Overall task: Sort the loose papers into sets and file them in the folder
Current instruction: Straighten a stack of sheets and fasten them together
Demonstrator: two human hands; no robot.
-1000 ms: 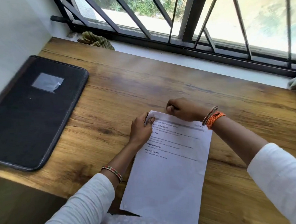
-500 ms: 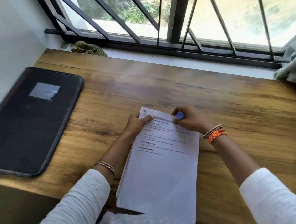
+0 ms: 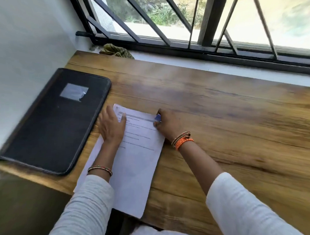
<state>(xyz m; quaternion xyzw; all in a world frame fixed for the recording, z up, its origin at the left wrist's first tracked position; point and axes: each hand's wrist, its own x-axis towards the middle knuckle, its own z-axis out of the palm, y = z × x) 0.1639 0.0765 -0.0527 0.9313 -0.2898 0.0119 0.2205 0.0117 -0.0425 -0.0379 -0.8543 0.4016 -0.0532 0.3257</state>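
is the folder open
No, the black folder lies closed and flat on the table, left of the papers.

Print on the papers point(image 3: 136, 162) is blurred beyond reading. A small blue item point(image 3: 158, 117) is mostly hidden under the right hand point(image 3: 169, 125); kind undetermined. The folder point(image 3: 50, 124) label is smeared. The surface point(image 3: 238, 137) is cut off rightward.

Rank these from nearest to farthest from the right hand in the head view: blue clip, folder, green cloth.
1. Blue clip: pinched in the right hand at the papers' top right corner.
2. Folder: closed, across the papers on the left.
3. Green cloth: on the far sill, by the window.
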